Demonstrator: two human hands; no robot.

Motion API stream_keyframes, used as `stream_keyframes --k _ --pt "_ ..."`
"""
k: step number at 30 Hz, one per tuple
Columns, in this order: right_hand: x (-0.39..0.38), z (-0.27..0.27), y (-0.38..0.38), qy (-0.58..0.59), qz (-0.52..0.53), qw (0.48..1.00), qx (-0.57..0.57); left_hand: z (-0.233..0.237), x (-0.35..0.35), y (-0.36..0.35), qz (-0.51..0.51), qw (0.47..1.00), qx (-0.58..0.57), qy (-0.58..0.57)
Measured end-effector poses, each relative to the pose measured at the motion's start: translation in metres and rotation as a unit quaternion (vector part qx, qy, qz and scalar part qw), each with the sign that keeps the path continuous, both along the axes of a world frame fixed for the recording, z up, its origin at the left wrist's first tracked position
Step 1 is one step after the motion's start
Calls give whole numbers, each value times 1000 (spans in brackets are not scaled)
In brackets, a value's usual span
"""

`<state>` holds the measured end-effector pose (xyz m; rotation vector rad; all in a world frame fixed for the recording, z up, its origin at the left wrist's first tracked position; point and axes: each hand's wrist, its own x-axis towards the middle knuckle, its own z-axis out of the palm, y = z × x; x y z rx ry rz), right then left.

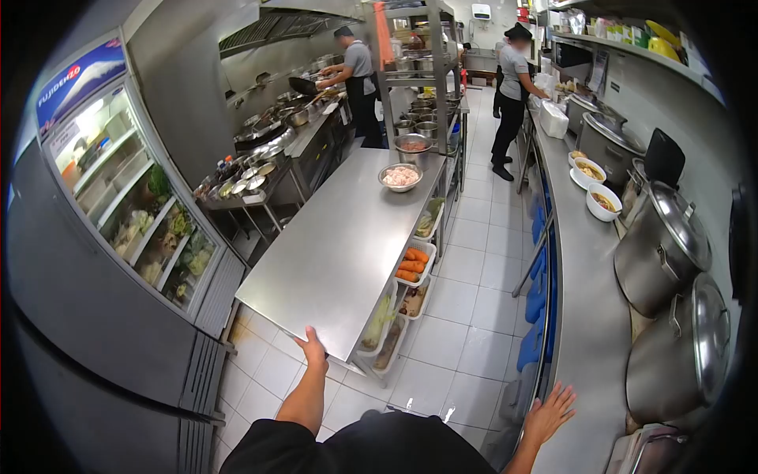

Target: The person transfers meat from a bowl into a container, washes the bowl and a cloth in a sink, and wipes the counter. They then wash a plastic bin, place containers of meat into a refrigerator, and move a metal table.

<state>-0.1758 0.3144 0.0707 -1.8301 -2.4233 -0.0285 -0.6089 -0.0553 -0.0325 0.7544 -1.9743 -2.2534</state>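
My left hand (pixel 313 347) rests at the near edge of the steel table (pixel 332 237), fingers extended and holding nothing. On the right, my right hand (pixel 550 412) lies at the edge of the long steel counter (pixel 588 340) with its fingers spread and nothing in it. At the table's far end sits a metal bowl of pale pink pieces (pixel 400 177), with a metal pot (pixel 414 144) just behind it. Two large lidded pots (pixel 663 253) (pixel 681 355) stand on the counter beyond my right hand.
White bowls of food (pixel 602 203) sit along the counter. Bins of carrots (pixel 410 265) and vegetables are under the table. A glass-door fridge (pixel 130 197) stands left. One person (pixel 359 75) holds a pan at the stoves; another (pixel 515 87) stands by the far counter.
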Motion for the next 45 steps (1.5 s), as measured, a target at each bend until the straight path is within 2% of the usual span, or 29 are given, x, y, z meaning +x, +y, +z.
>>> stream_keyframes --k 2,5,6,8,9,10,13,14,16,17,18,19,22,25,27,29,32,35,36,38,40,43,44,45 --pt "0 -6 -2 -6 2 1000 17 -24 -12 -10 -4 1000 -21 4" --pt "4 -15 -1 0 9 999 40 -42 -17 -17 -30 999 25 17" --pt "6 -16 0 5 13 999 41 0 2 -8 -35 994 99 -24" --pt "10 -24 1 47 8 998 43 25 10 -28 -175 972 150 -51" --pt "15 -34 1 82 1 996 43 28 4 -38 -245 952 173 -64" --pt "15 -40 -9 117 -6 992 43 27 -2 -48 -273 940 192 -69" --pt "10 -61 -66 75 21 993 85 27 -21 -80 -286 929 198 -124" --pt "11 -79 -87 109 44 991 57 11 -37 -96 -273 926 233 -119" --pt "9 -114 -143 326 54 938 -104 -33 -76 -139 -244 916 298 -116" --pt "12 -119 -174 308 45 922 -229 -26 -82 -153 -219 935 255 -115" --pt "7 -115 -204 155 -24 922 -354 -8 -87 -164 -196 951 211 -113" --pt "9 -129 -228 51 -26 903 -426 12 -90 -174 -172 965 168 -108" --pt "26 -172 -281 27 10 873 -487 47 -108 -192 -185 977 71 -80" --pt "35 -182 -292 49 -30 863 -501 9 -156 -202 -108 990 -93 8" --pt "36 -180 -296 61 -56 857 -509 48 -155 -191 -107 918 -375 73" --pt "41 -181 -301 80 -79 853 -509 82 -149 -171 -138 768 -618 98" --pt "51 -182 -305 121 -110 846 -507 83 -149 -148 -219 714 -643 172" --pt "59 -180 -295 169 -127 847 -487 87 -129 -111 -264 724 -602 209" --pt "60 -179 -290 184 -125 854 -471 86 -123 -102 -282 716 -601 214" --pt "53 -172 -267 164 -79 899 -398 84 -114 -81 -313 705 -595 225" --pt "51 -159 -251 125 -51 920 -369 92 -107 -65 -345 691 -602 201" --pt "34 -129 -221 103 -91 895 -425 112 -107 -35 -397 664 -610 172" --pt "28 -113 -213 92 -80 903 -411 115 -109 -24 -414 655 -611 160" --pt "34 -120 -197 118 -71 902 -408 116 -114 -12 -416 651 -614 162"
